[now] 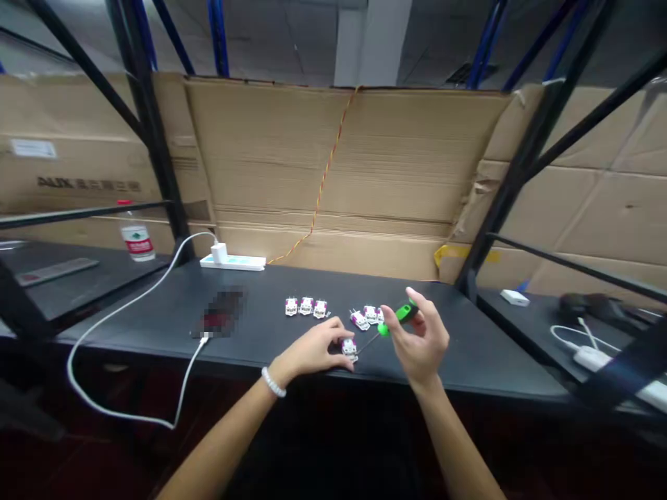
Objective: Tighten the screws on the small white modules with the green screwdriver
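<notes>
My left hand [315,349] rests on the dark table [260,337] near its front edge, fingers pinched on a small white-and-magenta part [349,347]. My right hand [421,338] is raised just right of it, fingers curled round the green-and-black handle of a screwdriver [399,317]; its thin shaft slants down to the held part. A row of three like parts [306,307] lies behind my left hand. Another cluster of them [367,316] lies behind the screwdriver tip.
A phone [221,312] lies left on the table with a white cable [130,305] running to a charger in a power strip [233,261]. A water bottle [137,236] stands far left. Cardboard sheets [338,173] wall the back; black rack posts [500,201] stand either side. White adapters [588,356] sit right.
</notes>
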Demonstrator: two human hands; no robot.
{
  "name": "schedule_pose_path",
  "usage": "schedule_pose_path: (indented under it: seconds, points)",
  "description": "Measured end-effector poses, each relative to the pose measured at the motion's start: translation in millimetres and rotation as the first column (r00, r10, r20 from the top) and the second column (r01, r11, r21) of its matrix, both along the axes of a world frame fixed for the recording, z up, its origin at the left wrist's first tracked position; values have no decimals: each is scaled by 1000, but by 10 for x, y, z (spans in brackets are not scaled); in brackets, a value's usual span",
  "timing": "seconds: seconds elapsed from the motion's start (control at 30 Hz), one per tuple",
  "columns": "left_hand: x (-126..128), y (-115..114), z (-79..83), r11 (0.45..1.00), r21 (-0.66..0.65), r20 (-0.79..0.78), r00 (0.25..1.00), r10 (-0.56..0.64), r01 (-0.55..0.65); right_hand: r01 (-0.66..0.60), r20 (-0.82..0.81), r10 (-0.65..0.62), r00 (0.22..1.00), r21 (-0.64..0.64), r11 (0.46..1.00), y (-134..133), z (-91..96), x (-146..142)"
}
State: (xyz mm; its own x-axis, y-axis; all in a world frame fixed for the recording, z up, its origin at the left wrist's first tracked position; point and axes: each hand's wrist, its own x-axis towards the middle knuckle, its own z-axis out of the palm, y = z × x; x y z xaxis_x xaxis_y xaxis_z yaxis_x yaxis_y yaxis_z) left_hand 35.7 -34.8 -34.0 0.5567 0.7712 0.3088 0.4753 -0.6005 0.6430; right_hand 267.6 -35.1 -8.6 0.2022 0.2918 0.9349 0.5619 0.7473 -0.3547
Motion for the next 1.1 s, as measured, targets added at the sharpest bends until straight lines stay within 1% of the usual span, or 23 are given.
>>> schedule_pose_path:
  seconds: [0.13, 0.2, 0.23, 0.3, 0.37, 0.4, 0.47, 0.6, 0.77, 0.8, 0.83, 0.87, 0.93, 0.97, 1.0, 1.03, 1.07, 1.1]
  points:
    - [6, -4, 13, 1000, -11, -7, 1000, 5, -6, 1, 0, -1, 1000, -21, 1000, -28, 33, -19]
    - [9, -1, 12, 1000, -9, -6, 1000, 5, -5, -77, 7, 79, 997, -97, 992, -60, 62, -41]
    - [10, 2, 10, 1000, -6, -6, 1000, 0, 0, -140, 3, 142, 990, -148, 979, -80, 77, -54]
    - [10, 9, 4, 1000, 5, -5, 1000, -3, 3, -280, -26, 283, 959, -248, 927, -126, 105, -82]
    - [8, 15, -2, 1000, 12, -5, 1000, -11, 11, -384, -60, 384, 921, -300, 873, -172, 130, -109]
    - [6, 18, -4, 1000, 13, -3, 1000, -15, 15, -410, -66, 410, 909, -310, 858, -192, 143, -121]
    - [4, 21, -8, 1000, 15, -3, 1000, -16, 17, -425, -62, 429, 901, -320, 847, -226, 173, -141]
    - [1, 19, -5, 1000, 20, -4, 1000, -17, 17, -420, -64, 425, 903, -335, 843, -280, 239, -169]
    - [-8, 16, 2, 1000, 20, -13, 1000, -21, 22, -529, -74, 544, 836, -372, 763, -356, 260, -221]
    - [-10, 17, 0, 1000, 19, -15, 1000, -24, 24, -523, -71, 537, 841, -365, 770, -366, 256, -238]
    - [-12, 18, -3, 1000, 17, -14, 1000, -25, 25, -492, -59, 505, 861, -345, 799, -373, 252, -256]
    - [-13, 19, -6, 1000, 14, -14, 1000, -23, 23, -436, -37, 448, 893, -316, 843, -376, 251, -274]
    - [-14, 22, -12, 1000, 10, -15, 1000, -13, 13, -265, 20, 277, 961, -240, 934, -375, 262, -299]
    - [-13, 23, -13, 1000, 6, -16, 1000, -11, 11, -170, 42, 181, 983, -195, 966, -373, 274, -303]
    - [-12, 23, -13, 1000, 4, -18, 1000, -8, 8, -87, 53, 96, 994, -157, 984, -371, 290, -300]
    - [-10, 23, -12, 1000, 4, -19, 1000, -5, 5, -27, 53, 34, 998, -137, 990, -369, 308, -288]
    - [-8, 22, -9, 1000, 4, -19, 1000, -3, 3, 6, 50, 1, 999, -132, 991, -367, 327, -269]
    - [-6, 20, -6, 1000, 3, -18, 1000, -4, 4, 9, 52, -2, 999, -141, 990, -366, 345, -244]
